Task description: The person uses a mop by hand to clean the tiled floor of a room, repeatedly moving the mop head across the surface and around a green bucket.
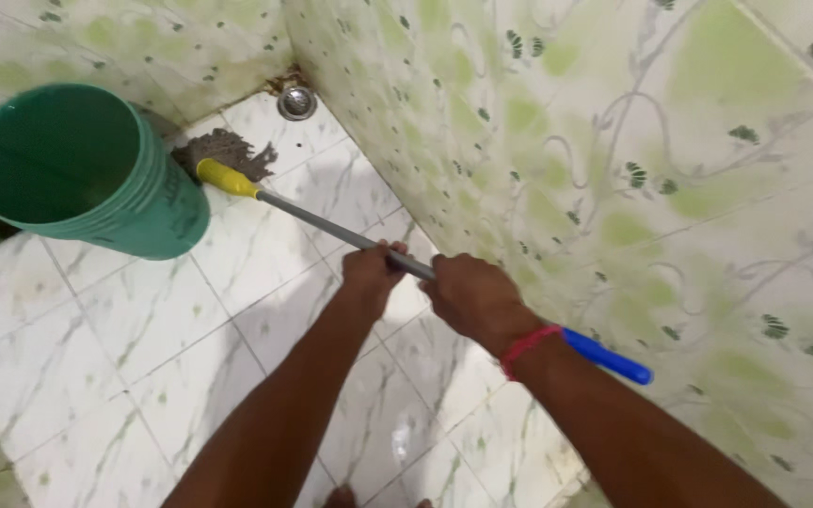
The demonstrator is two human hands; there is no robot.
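Both hands' grip wraps the mop's smooth grey metal pole.

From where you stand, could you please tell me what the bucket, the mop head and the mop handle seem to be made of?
Bucket: probably plastic, by its even green colour and smooth, dull sheen. Mop head: looks like grey-brown string or yarn, shaggy and matted. Mop handle: likely metal, thin, grey and smooth, with what seem plastic parts, a yellow collar and a blue end grip.
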